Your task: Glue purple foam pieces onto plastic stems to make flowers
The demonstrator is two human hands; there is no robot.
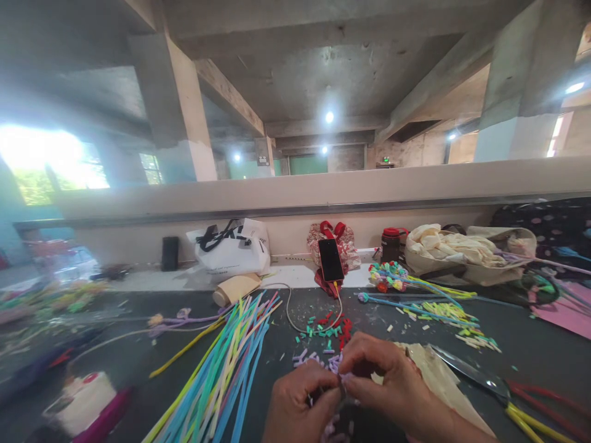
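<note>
My left hand (302, 403) and my right hand (385, 381) meet at the bottom centre, fingers pinched together around small pale purple pieces (333, 364). What exactly sits between the fingertips is too small to name. Cut bits in purple, green and red (330, 329) lie scattered on the dark table (138, 357) just beyond my hands. A fan of long coloured strips (226, 363), mostly blue, green and pink, lies to the left of my left hand.
Scissors with yellow handles (498, 387) lie on a beige cloth (438, 375) to the right. A phone (330, 259) leans against a red bag, cable attached. A white bag (233, 249), a dark bottle (391, 243), finished coloured flowers (388, 275) and a tape roll (83, 400) stand around.
</note>
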